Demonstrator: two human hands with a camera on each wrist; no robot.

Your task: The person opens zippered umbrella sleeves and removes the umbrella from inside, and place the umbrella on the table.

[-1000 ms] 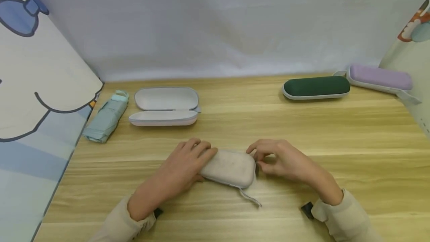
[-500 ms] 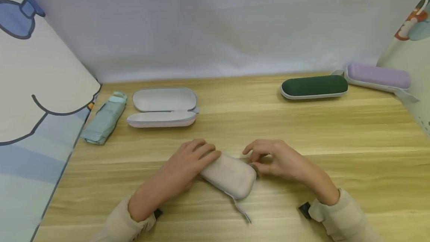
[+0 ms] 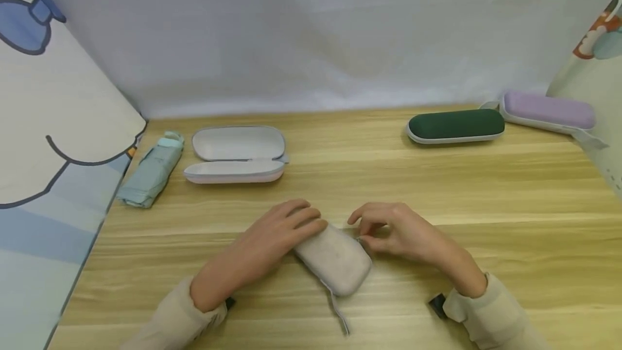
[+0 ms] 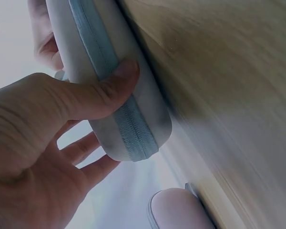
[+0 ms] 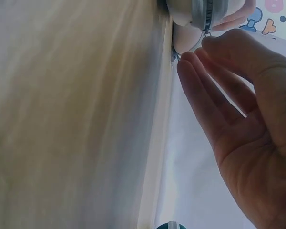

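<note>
A pale grey zippered case (image 3: 337,261) lies at an angle on the table, with its wrist strap (image 3: 338,312) trailing toward the front. My left hand (image 3: 279,236) grips the case's left end. In the left wrist view, the thumb (image 4: 109,93) presses across the grey-blue zipper band (image 4: 138,129), with other fingers behind. At the opposite end, my right hand (image 3: 403,234) pinches the zipper pull (image 5: 208,34) at the case's edge between thumb and fingers. The zipper teeth near the pull are together.
An open glasses case (image 3: 235,170) with a white inside stands behind the left hand. A folded light-green umbrella (image 3: 151,172) lies left of it. At the back right are a green glasses case (image 3: 457,125) and a purple one (image 3: 549,110). White cloth (image 3: 316,42) hangs behind the table.
The zippered case has turned clockwise, its right end swinging toward the front with the strap. My right hand has shifted slightly left along with the zipper pull; the left hand slid slightly right.
</note>
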